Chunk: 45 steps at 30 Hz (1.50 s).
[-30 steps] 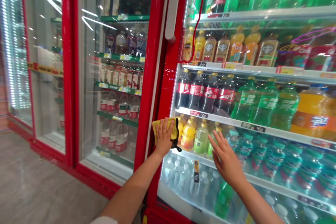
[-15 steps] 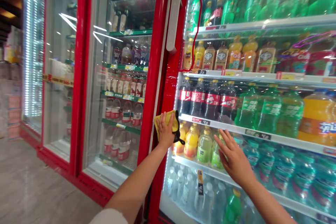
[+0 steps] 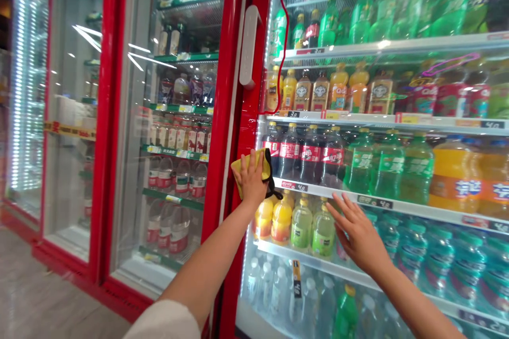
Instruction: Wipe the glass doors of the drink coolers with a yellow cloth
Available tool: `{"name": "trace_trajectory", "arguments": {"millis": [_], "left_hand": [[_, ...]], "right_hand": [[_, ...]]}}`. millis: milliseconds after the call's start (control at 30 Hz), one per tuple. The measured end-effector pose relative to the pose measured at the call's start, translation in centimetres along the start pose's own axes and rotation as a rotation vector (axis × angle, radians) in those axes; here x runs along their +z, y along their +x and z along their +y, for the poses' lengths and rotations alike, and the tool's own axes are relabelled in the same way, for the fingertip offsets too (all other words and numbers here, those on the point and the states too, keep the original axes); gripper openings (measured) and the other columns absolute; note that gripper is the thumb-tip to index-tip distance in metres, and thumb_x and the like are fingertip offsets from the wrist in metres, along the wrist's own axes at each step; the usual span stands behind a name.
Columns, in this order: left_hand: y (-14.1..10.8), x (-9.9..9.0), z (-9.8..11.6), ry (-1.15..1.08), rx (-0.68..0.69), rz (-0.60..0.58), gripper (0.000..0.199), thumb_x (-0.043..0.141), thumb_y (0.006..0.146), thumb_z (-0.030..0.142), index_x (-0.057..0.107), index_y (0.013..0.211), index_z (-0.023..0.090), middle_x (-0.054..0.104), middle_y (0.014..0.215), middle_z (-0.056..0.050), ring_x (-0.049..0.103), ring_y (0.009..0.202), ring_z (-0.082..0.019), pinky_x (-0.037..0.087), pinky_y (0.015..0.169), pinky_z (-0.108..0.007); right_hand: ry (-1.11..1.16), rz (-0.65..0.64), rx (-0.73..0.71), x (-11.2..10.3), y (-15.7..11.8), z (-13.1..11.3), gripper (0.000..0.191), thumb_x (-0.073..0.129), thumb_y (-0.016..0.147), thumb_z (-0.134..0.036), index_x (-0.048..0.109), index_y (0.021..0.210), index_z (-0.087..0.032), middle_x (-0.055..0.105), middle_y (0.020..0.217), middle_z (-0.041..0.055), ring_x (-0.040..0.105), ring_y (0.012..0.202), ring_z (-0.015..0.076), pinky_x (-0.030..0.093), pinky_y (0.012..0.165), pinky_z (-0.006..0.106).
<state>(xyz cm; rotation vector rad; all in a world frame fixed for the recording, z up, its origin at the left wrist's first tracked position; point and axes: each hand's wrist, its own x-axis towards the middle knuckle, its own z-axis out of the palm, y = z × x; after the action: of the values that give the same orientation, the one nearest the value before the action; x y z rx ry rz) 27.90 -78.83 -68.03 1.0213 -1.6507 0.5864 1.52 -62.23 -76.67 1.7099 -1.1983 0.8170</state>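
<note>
Drink bottles are shelved in the tall red-framed, glass-fronted cooler (image 3: 254,122). Before its glass the right hand (image 3: 358,228) is held spread, with nothing gripped; whether the pane is touched cannot be told. At the cooler's left edge the left hand (image 3: 252,183) is laid flat over the yellow, black-edged fabric cloth (image 3: 265,168), pressed against the red frame. The cloth is judged light, limp and unbreakable, best held under the whole palm; its small black loop (image 3: 276,195) is left dangling.
</note>
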Motion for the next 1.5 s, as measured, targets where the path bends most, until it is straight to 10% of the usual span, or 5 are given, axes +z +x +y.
{"name": "trace_trajectory", "arguments": {"millis": [300, 567, 800, 1067, 1500], "left_hand": [[-5.0, 1.8, 1.8, -0.071, 0.628, -0.2, 0.074, 0.062, 0.09, 0.035, 0.031, 0.158, 0.04, 0.037, 0.164, 0.0, 0.015, 0.158, -0.03, -0.017, 0.122, -0.063], [-0.3, 1.1, 6.9, -0.042, 0.026, 0.004, 0.096, 0.07, 0.084, 0.038, 0.017, 0.163, 0.026, 0.014, 0.171, -0.011, 0.005, 0.158, -0.038, -0.009, 0.121, -0.069], [-3.9, 2.4, 8.1, -0.093, 0.742, -0.229, 0.079, 0.061, 0.087, 0.027, 0.029, 0.158, 0.04, 0.031, 0.167, 0.0, 0.014, 0.158, -0.03, -0.017, 0.12, -0.065], [-0.3, 1.6, 12.0, -0.094, -0.003, 0.038, 0.092, 0.069, 0.083, 0.036, 0.022, 0.162, 0.029, 0.012, 0.172, -0.008, 0.006, 0.158, -0.037, -0.011, 0.122, -0.067], [-4.0, 3.3, 15.5, -0.135, 0.473, -0.11, 0.084, 0.068, 0.082, 0.026, 0.032, 0.157, 0.038, 0.027, 0.168, -0.003, 0.015, 0.158, -0.03, -0.016, 0.123, -0.062]], "right_hand": [[-0.082, -0.054, 0.006, -0.8, -1.8, 0.6, 0.07, 0.042, 0.094, -0.007, 0.031, 0.16, -0.027, 0.04, 0.163, 0.0088, 0.024, 0.155, 0.0289, 0.038, 0.118, 0.057], [-0.182, -0.026, 0.108, -3.3, -2.8, 5.1, 0.079, 0.044, 0.098, -0.015, 0.003, 0.165, -0.029, 0.035, 0.165, 0.0092, 0.033, 0.152, 0.0311, 0.043, 0.115, 0.054], [-0.251, -0.089, 0.076, -3.6, -4.1, 5.3, 0.082, 0.041, 0.097, -0.01, -0.002, 0.164, -0.029, 0.039, 0.163, 0.0079, 0.036, 0.15, 0.0303, 0.041, 0.115, 0.054], [-0.366, -0.134, 0.196, -6.7, -5.7, 9.0, 0.076, 0.043, 0.096, -0.011, 0.015, 0.164, -0.029, 0.039, 0.163, 0.0066, 0.035, 0.151, 0.0333, 0.043, 0.112, 0.056], [-0.376, -0.193, 0.222, -8.5, -8.5, 11.8, 0.075, 0.041, 0.091, -0.006, 0.028, 0.161, -0.03, 0.031, 0.166, 0.0027, 0.032, 0.152, 0.0302, 0.043, 0.113, 0.056]]}}
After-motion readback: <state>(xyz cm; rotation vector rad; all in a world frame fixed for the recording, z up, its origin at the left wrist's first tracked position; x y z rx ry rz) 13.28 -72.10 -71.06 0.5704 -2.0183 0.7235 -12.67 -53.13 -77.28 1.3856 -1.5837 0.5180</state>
